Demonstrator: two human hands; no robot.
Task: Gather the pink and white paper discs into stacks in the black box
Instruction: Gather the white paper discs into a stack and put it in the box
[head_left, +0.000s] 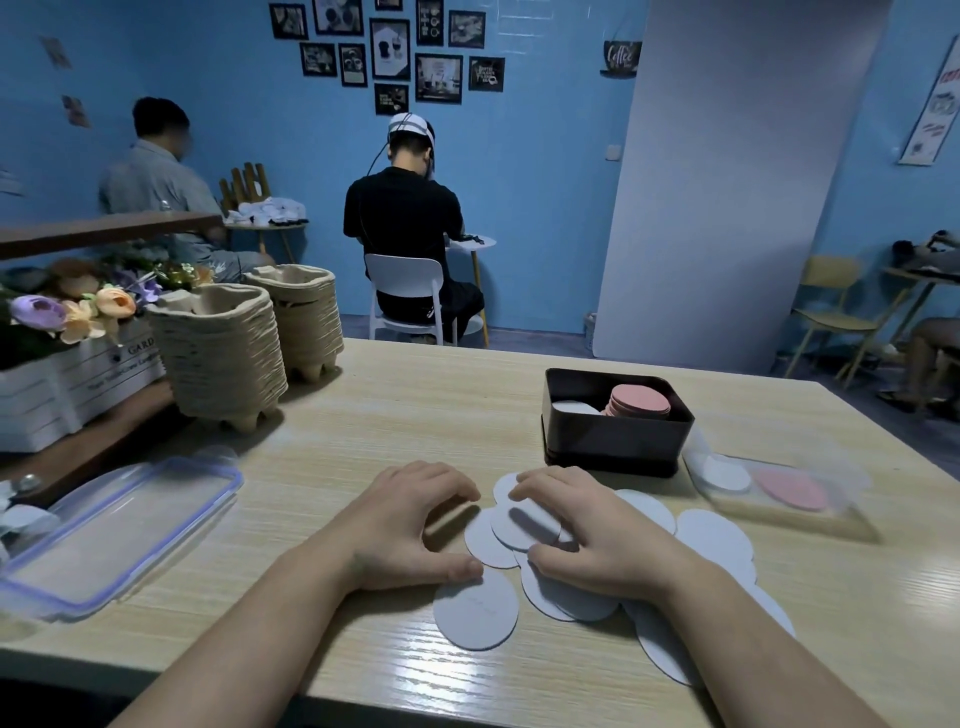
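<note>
Both hands down on the white discs (524, 530) fanned out near the counter's (363, 415) front edge; left hand (410, 525) curled open beside them, right hand (587, 530) spread flat over them (gripping nothing); black box (618, 441) behind holds a pink stack (640, 401).

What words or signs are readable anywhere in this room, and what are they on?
"Coffee": dark hanging sign on the blue wall.
"GARD", cut off by the cardboard trays: white flower box; the smaller line beneath is too blurred to read.
Framed pictures: their text is too small to read.
Banner at far right: blurred, unreadable.
Black box and discs: no text.
</note>
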